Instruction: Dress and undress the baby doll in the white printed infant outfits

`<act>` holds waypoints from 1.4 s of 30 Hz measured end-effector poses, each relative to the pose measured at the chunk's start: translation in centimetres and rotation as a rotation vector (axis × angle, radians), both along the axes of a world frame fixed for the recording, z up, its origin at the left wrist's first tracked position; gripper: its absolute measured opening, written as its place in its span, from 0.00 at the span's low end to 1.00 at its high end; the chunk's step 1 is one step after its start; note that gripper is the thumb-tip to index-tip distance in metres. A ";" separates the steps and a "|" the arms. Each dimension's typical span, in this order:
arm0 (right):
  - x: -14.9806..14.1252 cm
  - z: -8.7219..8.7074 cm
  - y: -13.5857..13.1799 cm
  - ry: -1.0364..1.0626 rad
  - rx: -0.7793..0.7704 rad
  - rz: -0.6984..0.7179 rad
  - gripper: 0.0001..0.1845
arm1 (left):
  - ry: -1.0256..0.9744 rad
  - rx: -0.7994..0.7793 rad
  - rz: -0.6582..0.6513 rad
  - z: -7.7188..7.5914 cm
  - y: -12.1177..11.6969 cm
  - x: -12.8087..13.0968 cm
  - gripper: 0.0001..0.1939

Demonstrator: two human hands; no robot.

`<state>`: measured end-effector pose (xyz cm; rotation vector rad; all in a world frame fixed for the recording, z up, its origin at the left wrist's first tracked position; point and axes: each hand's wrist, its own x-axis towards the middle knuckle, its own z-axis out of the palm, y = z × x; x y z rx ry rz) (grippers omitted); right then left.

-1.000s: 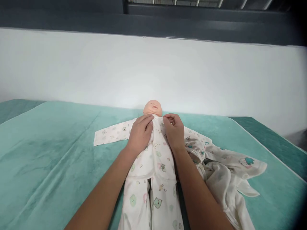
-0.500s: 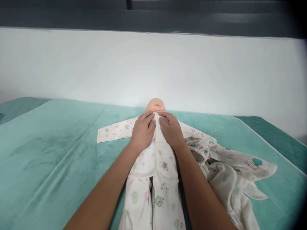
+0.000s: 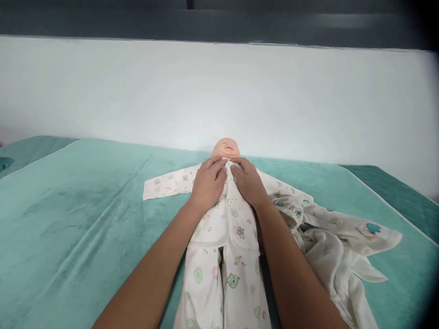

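A baby doll (image 3: 226, 148) lies on its back, head toward the wall. It is dressed in a white baby shirt (image 3: 240, 230) with small animal prints, its sleeves spread to both sides, and matching pants (image 3: 245, 292). At the shirt's neckline, my left hand (image 3: 210, 182) pinches the left front edge between thumb and fingers. My right hand (image 3: 249, 182) grips the opposite edge close beside it. Both palms rest over the doll's chest, and the fingers hide part of the collar.
Crumpled white clothes (image 3: 325, 246) with teal prints lie to the right, by my right forearm. Everything rests on a teal plush cover (image 3: 96, 205). A white wall (image 3: 137, 91) stands behind the doll's head, with a dark band (image 3: 137, 23) above it.
The view has shifted slightly, so everything sits a little further right and higher. My fingertips are slightly closer together at the collar.
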<state>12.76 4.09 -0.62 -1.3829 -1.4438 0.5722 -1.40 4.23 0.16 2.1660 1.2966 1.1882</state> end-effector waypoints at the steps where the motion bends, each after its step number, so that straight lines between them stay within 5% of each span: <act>1: 0.0 0.1 -0.1 0.011 -0.013 -0.003 0.15 | 0.000 -0.001 -0.001 0.0 0.0 0.0 0.19; 42: 0.6 -0.6 0.3 0.233 0.174 -0.065 0.06 | -0.127 0.007 -0.031 0.3 0.0 0.0 0.10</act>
